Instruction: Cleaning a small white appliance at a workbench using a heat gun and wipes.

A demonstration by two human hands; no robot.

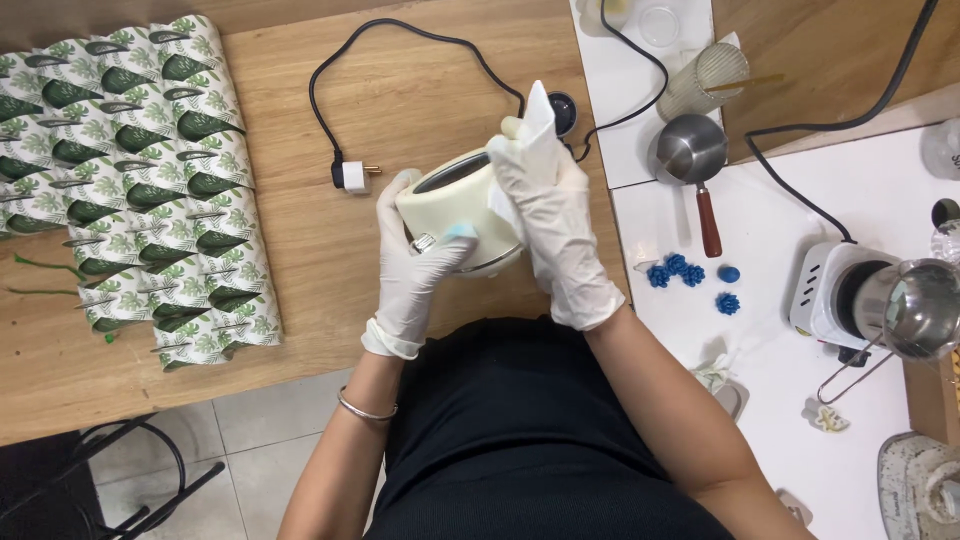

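My left hand, in a white glove, grips the side of a small cream-coloured electric pot tilted over the wooden table. My right hand, also gloved, presses a white tissue against the pot's upper side. A black cord runs from the pot across the table to a white plug lying to the left of my hands.
Rows of leaf-printed paper boxes cover the table's left. On the white surface to the right lie a small steel pan with a wooden handle, blue flower shapes, a ribbed glass and a hotplate with a steel pot.
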